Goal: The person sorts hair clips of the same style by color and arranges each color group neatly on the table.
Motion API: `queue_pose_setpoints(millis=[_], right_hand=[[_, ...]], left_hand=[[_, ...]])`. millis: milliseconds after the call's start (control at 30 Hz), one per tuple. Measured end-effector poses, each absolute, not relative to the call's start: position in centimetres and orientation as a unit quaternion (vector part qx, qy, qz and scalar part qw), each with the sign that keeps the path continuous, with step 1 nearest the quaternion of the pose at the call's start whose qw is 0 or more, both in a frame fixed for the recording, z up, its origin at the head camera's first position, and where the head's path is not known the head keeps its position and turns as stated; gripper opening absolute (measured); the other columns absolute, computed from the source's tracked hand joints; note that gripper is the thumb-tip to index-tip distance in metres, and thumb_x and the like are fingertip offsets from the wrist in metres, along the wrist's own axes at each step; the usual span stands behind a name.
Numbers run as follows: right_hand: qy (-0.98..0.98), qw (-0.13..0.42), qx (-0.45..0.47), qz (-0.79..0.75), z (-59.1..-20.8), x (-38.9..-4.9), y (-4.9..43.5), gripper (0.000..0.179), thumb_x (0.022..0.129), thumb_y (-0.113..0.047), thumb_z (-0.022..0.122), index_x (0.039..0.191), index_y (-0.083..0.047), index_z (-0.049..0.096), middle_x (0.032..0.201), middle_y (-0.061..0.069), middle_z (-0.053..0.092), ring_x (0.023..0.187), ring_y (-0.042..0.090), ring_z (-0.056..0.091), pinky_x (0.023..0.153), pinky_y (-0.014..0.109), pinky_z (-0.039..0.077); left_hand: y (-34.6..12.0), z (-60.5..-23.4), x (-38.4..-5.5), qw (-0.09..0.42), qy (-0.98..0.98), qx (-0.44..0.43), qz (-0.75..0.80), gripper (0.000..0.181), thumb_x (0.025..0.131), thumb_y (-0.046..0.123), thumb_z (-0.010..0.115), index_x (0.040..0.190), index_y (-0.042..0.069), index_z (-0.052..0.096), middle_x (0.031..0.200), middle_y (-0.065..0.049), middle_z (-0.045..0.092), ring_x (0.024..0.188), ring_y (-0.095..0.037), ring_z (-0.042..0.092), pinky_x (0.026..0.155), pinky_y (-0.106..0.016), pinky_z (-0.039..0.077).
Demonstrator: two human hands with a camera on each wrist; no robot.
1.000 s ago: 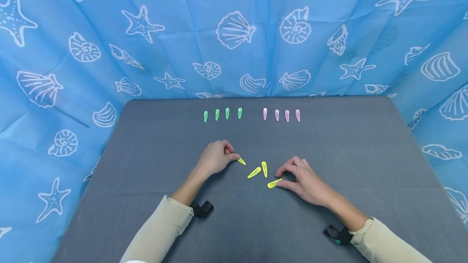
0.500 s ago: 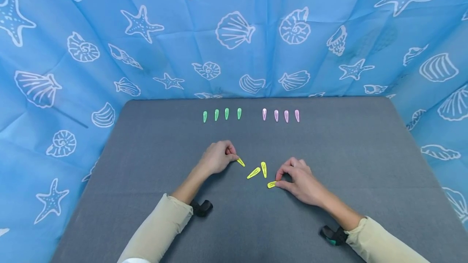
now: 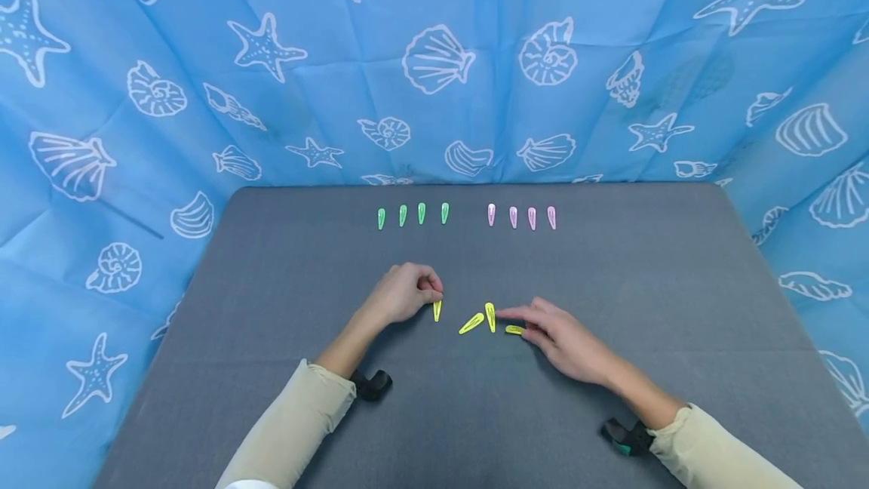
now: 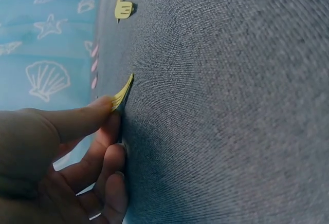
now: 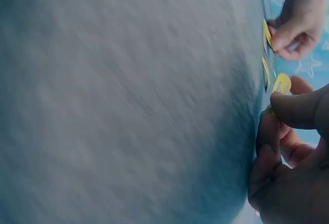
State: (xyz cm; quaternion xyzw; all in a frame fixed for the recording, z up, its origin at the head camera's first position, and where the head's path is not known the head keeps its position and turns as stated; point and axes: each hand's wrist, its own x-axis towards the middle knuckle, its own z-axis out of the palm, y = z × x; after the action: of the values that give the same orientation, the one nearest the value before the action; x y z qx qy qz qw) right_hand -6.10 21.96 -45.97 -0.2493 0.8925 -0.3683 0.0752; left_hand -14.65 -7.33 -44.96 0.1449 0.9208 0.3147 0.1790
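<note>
In the head view my left hand (image 3: 405,293) pinches a yellow snap hair clip (image 3: 437,312) by its upper end, narrow tip toward me. The left wrist view shows that clip (image 4: 122,95) between thumb and index finger, its tip at the cloth. My right hand (image 3: 566,342) holds another yellow hair clip (image 3: 514,330) with the thumb and a finger partly covering it. Its index finger reaches out to the edge of a third clip (image 3: 490,317); whether it touches cannot be told. One more yellow clip (image 3: 471,323) lies slanted between the hands.
Along the far side of the grey table (image 3: 305,247) stand a row of green hair clips (image 3: 422,213) and a row of pink hair clips (image 3: 532,218). A blue shell-print curtain (image 3: 380,81) surrounds the table's back and sides.
The left hand's clip has turned from slanted to nearly straight toward me. My right hand has picked up its clip's end and drawn it up and right, while its index finger has stretched out leftward.
</note>
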Motion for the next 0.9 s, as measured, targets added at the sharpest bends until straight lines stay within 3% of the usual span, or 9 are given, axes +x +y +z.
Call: queue_pose_setpoints(millis=[133,333,600,900], right_hand=[[0.892,0.077,-0.224,-0.385,-45.5,-7.2,22.7,0.034,0.099,0.0,0.062,0.125,-0.019,0.071,0.092,-0.005,0.056,0.075,0.002,0.045,0.069,0.022,0.041],[0.917,0.047,-0.131,-0.374,-45.6,-10.8,24.9,0.018,0.096,-0.006,0.069,0.114,-0.008,0.069,0.084,0.003,0.066,0.069,0.007,0.055,0.063,0.023,0.044],[0.941,-0.017,-0.094,-0.326,-46.5,-15.5,28.0,0.023,0.094,-0.009,0.074,0.115,-0.003,0.068,0.085,0.01,0.072,0.069,0.01,0.061,0.065,0.025,0.046],[0.948,0.035,-0.108,-0.297,-46.3,-17.1,29.0,0.037,0.097,-0.02,0.071,0.129,-0.003,0.067,0.095,0.011,0.064,0.08,0.018,0.056,0.073,0.032,0.044]], left_hand=[[-7.4,-45.0,-14.7,0.179,0.92,0.141,0.318,0.009,0.093,0.022,0.077,0.085,0.024,0.073,0.073,0.007,0.065,0.066,-0.01,0.055,0.065,-0.028,0.043],[-7.5,-45.2,-14.6,0.179,0.918,0.139,0.327,0.009,0.093,0.023,0.077,0.085,0.024,0.073,0.074,0.005,0.066,0.066,-0.011,0.056,0.066,-0.029,0.044],[-7.5,-45.4,-14.4,0.185,0.913,0.142,0.336,0.006,0.091,0.024,0.078,0.088,0.022,0.074,0.076,0.005,0.067,0.068,-0.011,0.057,0.067,-0.029,0.045],[-7.6,-45.3,-14.4,0.194,0.912,0.136,0.336,0.014,0.083,0.018,0.086,0.091,0.02,0.074,0.079,0.006,0.068,0.071,-0.01,0.059,0.069,-0.028,0.046]])
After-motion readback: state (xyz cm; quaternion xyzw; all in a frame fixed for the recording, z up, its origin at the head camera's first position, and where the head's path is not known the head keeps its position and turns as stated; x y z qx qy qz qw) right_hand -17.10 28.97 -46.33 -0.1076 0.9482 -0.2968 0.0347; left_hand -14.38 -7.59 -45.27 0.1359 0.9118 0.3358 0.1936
